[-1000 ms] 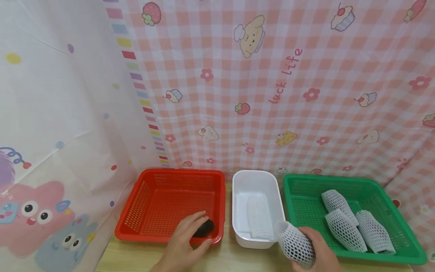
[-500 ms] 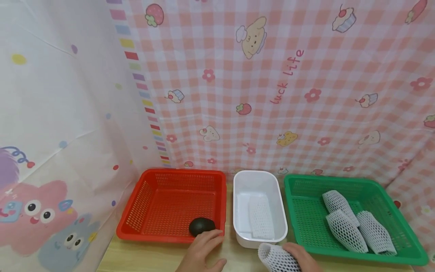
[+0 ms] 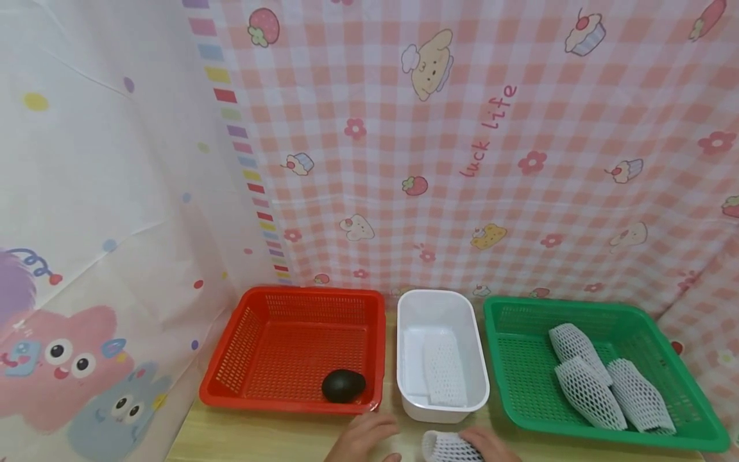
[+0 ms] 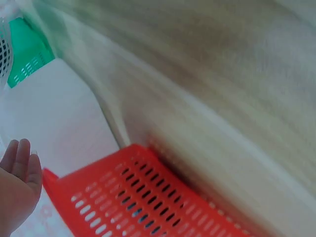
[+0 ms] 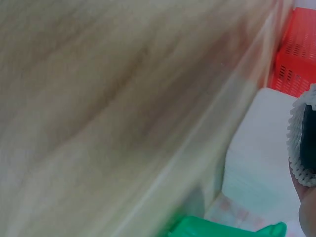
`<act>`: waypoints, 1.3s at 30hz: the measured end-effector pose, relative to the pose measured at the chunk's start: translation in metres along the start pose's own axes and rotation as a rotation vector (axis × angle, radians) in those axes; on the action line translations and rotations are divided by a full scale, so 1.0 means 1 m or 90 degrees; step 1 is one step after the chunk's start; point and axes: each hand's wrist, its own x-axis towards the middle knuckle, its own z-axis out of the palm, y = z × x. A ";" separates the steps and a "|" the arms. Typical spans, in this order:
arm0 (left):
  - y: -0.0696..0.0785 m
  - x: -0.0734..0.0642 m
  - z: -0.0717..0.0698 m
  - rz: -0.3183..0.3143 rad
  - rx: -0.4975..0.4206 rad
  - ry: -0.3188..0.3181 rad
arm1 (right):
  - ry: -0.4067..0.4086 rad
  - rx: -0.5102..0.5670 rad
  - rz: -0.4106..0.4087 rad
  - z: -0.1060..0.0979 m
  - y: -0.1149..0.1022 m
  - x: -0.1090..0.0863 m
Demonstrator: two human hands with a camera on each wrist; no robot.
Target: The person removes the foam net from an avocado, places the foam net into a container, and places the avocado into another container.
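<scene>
Pink-and-white checked cloth (image 3: 450, 128) is hung behind a pale wooden table (image 3: 242, 430), on which a white bin (image 3: 433, 415) is flanked by a red basket (image 3: 288, 359) at nine o'clock and a green basket (image 3: 514, 366) at three. Just off the bin's six o'clock side, a white net sleeve (image 3: 449, 448) is gripped by the right hand (image 3: 489, 444); around a dark core (image 5: 309, 140) the mesh is seen wrapped in the right wrist view. Nothing is held by the left hand (image 3: 365, 439), whose fingers are loosely extended near the red basket's five o'clock corner. Inside that basket, towards four o'clock, a dark oval object (image 3: 343, 386) is placed. One flat net strip (image 3: 446, 372) is contained in the bin, and three net-wrapped pieces (image 3: 590, 394) are grouped in the green basket, two of them overlapping
</scene>
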 end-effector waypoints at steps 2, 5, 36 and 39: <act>-0.002 -0.001 0.006 0.009 -0.006 0.000 | 0.010 -0.027 -0.008 0.009 0.004 -0.004; -0.006 -0.002 0.014 0.015 -0.011 -0.009 | 0.008 -0.053 0.016 0.026 0.013 -0.018; -0.006 0.001 0.037 -0.154 -0.230 -0.120 | -0.153 -0.036 0.152 0.025 -0.012 0.004; -0.008 0.001 0.039 -0.115 -0.208 -0.105 | -0.157 -0.013 0.179 0.022 -0.009 0.002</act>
